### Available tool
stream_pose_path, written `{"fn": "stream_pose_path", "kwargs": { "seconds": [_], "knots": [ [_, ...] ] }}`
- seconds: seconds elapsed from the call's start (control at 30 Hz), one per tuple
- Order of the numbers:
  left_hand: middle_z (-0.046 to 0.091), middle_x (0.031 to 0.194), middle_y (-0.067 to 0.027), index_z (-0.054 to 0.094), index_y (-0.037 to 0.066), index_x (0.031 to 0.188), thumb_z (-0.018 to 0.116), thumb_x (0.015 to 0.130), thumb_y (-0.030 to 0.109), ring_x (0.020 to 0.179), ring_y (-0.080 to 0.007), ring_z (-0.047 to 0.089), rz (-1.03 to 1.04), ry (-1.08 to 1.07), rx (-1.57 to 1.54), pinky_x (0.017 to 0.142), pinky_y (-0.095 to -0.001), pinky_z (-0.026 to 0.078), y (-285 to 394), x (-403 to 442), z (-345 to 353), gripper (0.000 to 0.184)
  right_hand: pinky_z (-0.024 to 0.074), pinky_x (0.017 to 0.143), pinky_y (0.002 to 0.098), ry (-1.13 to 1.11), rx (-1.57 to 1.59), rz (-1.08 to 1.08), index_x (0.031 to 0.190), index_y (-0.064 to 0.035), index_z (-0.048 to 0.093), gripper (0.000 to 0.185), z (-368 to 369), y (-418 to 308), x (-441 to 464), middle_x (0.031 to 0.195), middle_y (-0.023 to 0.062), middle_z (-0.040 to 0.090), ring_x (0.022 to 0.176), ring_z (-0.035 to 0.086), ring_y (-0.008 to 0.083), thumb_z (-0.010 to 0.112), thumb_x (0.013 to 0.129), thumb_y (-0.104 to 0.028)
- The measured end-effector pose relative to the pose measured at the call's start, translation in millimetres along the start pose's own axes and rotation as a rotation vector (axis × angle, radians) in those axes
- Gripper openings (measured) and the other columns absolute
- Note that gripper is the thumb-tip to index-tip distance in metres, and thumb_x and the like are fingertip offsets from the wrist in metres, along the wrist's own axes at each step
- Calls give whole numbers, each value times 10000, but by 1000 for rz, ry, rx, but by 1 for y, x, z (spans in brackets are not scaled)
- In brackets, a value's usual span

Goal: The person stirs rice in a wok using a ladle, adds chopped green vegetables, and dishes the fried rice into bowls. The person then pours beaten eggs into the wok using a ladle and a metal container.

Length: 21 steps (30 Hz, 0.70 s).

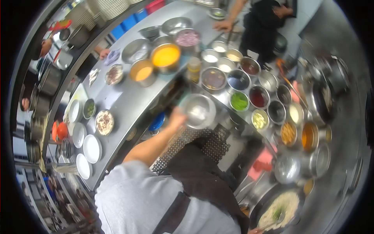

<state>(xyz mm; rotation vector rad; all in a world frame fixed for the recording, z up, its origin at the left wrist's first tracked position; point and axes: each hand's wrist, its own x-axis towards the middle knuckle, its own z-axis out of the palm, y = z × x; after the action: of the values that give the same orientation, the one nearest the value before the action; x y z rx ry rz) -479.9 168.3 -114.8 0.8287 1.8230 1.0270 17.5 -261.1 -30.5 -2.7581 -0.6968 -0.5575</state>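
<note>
My left hand (pixel 178 119), blurred by motion, is closed on the rim of a round metal bowl (pixel 199 111) and holds it out over the gap between the counters. A whitish patch shows inside the bowl; whether it is food or glare I cannot tell. At the bottom edge, my right hand (pixel 255 231) is only partly in view, closed round the handle of a ladle (pixel 278 219). The ladle's head rests in a dark wok (pixel 255 208) filled with pale food (pixel 286 202) and some chopped green in the middle.
Metal containers of chopped greens (pixel 239 101), red sauce (pixel 259 96) and yellow pieces (pixel 288 133) crowd the right counter. On the left counter (pixel 128 105) stand white bowls (pixel 92 149) and a pot of orange liquid (pixel 166 55). A co-worker's hand (pixel 223 26) rests at the far end.
</note>
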Motion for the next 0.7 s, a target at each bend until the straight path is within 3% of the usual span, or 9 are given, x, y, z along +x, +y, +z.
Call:
{"fn": "stream_pose_path", "kwargs": {
  "seconds": [0.07,0.1,0.17,0.27,0.33,0.43,0.53,0.67,0.7],
  "knots": [
    [601,858,-150,428,-22,1170,567,744,27,603,-214,589,-126,283,-276,482,-326,494,-48,44,-102,451,517,698,400,-82,126,-203,1084,23,601,309,-1,-89,39,920,184,637,788,619,290,651,870,-195],
    [588,826,-168,391,-50,1181,604,723,74,602,-227,584,-173,415,-438,518,-341,478,-47,44,-140,520,489,870,372,-327,333,-145,1294,0,507,418,63,-54,64,1176,227,601,1050,604,320,574,918,-168],
    [587,930,-189,297,-36,1212,594,813,118,696,-250,646,-71,744,-620,534,-315,527,-67,64,-185,520,465,915,365,-460,574,-273,1271,9,527,389,61,-137,77,1166,206,602,1061,600,303,564,924,-163],
    [578,942,-179,400,-22,1123,618,865,159,781,-277,665,-165,554,-1016,584,-314,552,-80,79,-200,383,494,828,353,-495,645,-312,1197,57,557,336,75,-204,86,1067,215,611,969,615,287,583,908,-113],
    [579,1111,-223,442,-43,1204,663,853,209,868,-258,656,-181,283,-699,671,-322,556,-57,84,-152,485,502,751,332,-483,461,-511,1192,30,573,328,79,-228,87,993,169,620,880,623,241,593,886,-87],
    [405,1422,-184,276,27,1435,728,798,226,1255,-268,465,368,-105,-33,947,-374,468,-19,144,-54,806,496,678,321,-563,504,-432,1187,10,588,340,68,-257,67,956,144,631,791,622,231,609,859,-77],
    [363,1429,-240,142,43,1472,823,650,277,1326,-340,376,651,64,225,1022,-415,392,31,218,20,1093,497,653,326,-663,485,-345,1180,13,596,339,51,-250,44,922,138,640,751,623,232,609,855,-81],
    [576,1216,-190,414,61,1312,800,636,222,1131,-325,566,415,60,102,962,-400,444,79,255,52,796,500,642,320,-546,411,-267,1157,29,610,330,43,-167,15,857,151,656,719,621,208,615,851,-94],
    [600,1181,-185,441,65,1288,800,635,239,1109,-324,580,474,111,212,939,-403,456,89,262,50,765,502,641,331,-578,426,-59,1146,41,612,327,38,-143,4,822,157,659,682,622,222,618,851,-102]
  ]
}}
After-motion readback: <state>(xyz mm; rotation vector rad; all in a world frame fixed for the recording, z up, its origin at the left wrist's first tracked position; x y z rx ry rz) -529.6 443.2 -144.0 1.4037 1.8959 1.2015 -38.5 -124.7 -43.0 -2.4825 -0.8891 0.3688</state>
